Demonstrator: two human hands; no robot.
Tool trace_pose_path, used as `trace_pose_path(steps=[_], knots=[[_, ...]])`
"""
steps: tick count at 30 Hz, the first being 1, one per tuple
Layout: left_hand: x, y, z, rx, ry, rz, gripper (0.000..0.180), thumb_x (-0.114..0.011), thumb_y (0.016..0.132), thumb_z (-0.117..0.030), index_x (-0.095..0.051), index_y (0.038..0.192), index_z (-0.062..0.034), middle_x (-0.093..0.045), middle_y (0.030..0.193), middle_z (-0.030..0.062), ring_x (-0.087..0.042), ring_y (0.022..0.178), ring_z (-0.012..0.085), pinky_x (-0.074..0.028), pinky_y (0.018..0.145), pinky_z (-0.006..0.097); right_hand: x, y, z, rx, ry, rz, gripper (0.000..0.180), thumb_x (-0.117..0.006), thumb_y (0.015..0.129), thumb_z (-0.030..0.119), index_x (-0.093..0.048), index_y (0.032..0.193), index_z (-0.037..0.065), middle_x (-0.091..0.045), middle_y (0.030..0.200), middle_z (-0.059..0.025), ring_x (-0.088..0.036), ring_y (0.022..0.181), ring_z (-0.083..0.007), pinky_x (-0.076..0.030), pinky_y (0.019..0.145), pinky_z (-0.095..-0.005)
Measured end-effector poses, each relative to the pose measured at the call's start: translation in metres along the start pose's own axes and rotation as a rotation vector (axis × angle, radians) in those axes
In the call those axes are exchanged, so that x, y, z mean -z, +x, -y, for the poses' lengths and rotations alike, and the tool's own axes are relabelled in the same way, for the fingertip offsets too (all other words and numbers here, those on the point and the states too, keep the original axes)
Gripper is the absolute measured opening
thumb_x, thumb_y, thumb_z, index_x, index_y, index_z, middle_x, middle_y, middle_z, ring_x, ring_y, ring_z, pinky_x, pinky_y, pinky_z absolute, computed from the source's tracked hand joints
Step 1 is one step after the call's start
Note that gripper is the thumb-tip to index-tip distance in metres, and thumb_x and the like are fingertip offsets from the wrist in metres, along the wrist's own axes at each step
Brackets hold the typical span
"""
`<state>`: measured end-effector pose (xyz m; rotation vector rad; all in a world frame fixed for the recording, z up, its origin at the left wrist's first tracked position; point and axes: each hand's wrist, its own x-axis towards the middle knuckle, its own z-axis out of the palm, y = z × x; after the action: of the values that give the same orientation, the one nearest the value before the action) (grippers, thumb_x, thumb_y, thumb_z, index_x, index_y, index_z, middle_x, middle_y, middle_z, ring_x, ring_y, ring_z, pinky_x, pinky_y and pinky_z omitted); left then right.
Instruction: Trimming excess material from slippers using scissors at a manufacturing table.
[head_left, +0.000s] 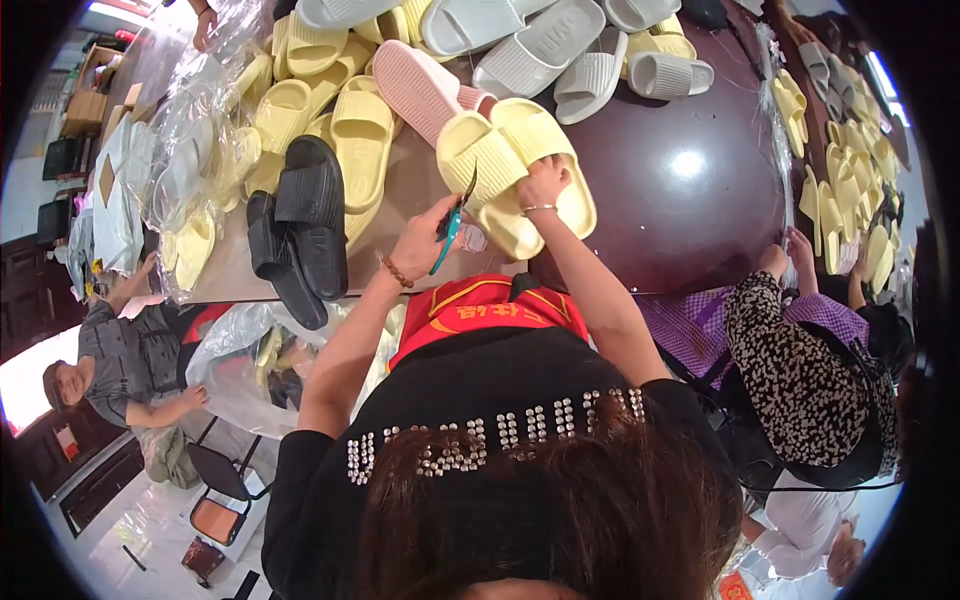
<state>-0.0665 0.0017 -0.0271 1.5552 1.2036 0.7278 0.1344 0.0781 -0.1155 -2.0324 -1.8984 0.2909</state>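
Head cam: L hand [425, 240] is closed round the teal handles of a pair of snips [449, 243], dark pointed tip up, right by the strap of the nearer-left slide in a pair of pale yellow slides [483, 160]. Can't tell how far apart the blades are. R hand [543, 183] has its fingers curled at the strap edge of the pair's other slide, gripping it; fingertips partly hidden. The pair is side by side, straps up, btwn the two hands, at the near side of the glossy dark table [690, 215]. Can't tell if it's fully resting there or partly lifted.

Just beyond: pink ribbed slide [415, 85], w/ grey slides [540, 50] piled further back. To the L: black slides [310, 190], one overlapping the other, next to a separate yellow slide [360, 135]. Far L: clear plastic bag [190, 135] over more footwear. Far R: more yellow slides [850, 185]. Co-worker in dark grey [135, 350] at L, hand on clear plastic sheeting [235, 355].
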Motion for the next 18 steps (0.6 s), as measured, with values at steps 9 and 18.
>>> trace_pose_path(steps=[9,18], knots=[[-0.019,0.006,-0.010,0.171,0.009,-0.077,0.047,-0.057,0.075,-0.007,-0.041,0.119,0.0011,-0.057,0.082,0.0060,-0.054,0.073,0.0097,-0.046,0.067,0.024,0.046,-0.034,-0.018,0.185,0.190,-0.169,0.021,-0.050,0.052,0.005,-0.059,0.069,-0.002,-0.055,0.083,-0.0127,-0.042,0.093,-0.0306,-0.027,0.084,-0.0442],[-0.039,0.023,-0.016,0.077,-0.158,-0.023,0.044,-0.055,0.078,-0.007,-0.041,0.119,-0.0007,-0.054,0.080,0.0043,-0.053,0.068,0.0092,-0.045,0.061,0.022,0.060,-0.020,-0.065,0.072,0.284,-0.216,0.026,-0.051,0.047,0.004,-0.056,0.073,0.000,-0.054,0.083,-0.0158,-0.042,0.094,-0.0341,-0.027,0.085,-0.0458]])
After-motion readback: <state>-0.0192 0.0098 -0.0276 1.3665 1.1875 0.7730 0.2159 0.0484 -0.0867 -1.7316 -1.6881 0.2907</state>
